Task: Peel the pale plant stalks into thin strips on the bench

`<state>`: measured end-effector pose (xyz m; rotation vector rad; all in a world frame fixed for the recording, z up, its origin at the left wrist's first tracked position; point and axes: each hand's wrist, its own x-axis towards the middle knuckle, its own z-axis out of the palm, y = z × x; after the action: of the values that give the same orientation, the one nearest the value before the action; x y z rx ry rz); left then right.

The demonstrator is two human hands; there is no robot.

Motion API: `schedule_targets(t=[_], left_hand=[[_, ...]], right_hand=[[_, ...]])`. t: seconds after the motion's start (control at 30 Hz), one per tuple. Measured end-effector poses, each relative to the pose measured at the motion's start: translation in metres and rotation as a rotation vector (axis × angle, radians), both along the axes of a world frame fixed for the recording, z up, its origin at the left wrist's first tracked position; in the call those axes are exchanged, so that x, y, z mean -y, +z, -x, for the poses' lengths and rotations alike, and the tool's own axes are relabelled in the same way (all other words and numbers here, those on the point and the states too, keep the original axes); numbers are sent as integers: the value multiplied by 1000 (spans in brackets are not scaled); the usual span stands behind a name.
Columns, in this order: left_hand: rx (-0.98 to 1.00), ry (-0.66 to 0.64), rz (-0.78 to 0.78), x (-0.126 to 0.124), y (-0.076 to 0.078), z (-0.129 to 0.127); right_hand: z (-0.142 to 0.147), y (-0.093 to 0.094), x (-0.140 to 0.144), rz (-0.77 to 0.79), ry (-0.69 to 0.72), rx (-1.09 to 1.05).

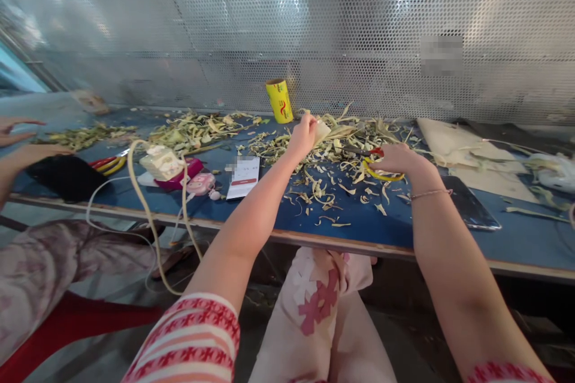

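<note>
My left hand (305, 130) is closed on a pale, leaf-like strip (322, 130), held just above a heap of dry plant scraps (281, 146). In my right hand (399, 161) is a pair of scissors with red and yellow handles (384, 177); the blades point left into the scraps, and their tips are hard to make out. Small curled trimmings (318, 188) lie scattered on the blue tabletop in front of both hands.
A yellow printed roll (279, 102) stands at the perforated metal wall. To the left are a phone (243, 178), a cabled white plug (162, 161) and another person's hands (31, 155). A dark tablet-like slab (469, 203) and beige sheets (467, 149) lie right.
</note>
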<state>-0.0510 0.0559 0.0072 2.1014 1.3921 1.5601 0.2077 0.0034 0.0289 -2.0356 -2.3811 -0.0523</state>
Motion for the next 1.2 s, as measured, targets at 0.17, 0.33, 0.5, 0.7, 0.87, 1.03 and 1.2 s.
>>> schedule_targets(t=[0.17, 0.33, 0.5, 0.7, 0.87, 1.03, 1.2], left_hand=[[148, -24, -20, -6, 1, -4], [141, -42, -74, 3, 7, -10], [41, -45, -34, 12, 13, -10], [-71, -39, 76, 22, 14, -18], [37, -112, 103, 37, 15, -34], [105, -221, 92, 43, 15, -41], [218, -326, 228, 37, 5, -43]], right_hand=[[3, -13, -7, -195, -78, -141], [18, -20, -12, -348, 40, -399], [7, -21, -17, -275, -63, -296], [38, -14, -4, -537, 177, -640], [75, -19, 10, -563, 264, -852], [76, -19, 13, -543, 197, -937], [72, -17, 11, -504, 150, -944]])
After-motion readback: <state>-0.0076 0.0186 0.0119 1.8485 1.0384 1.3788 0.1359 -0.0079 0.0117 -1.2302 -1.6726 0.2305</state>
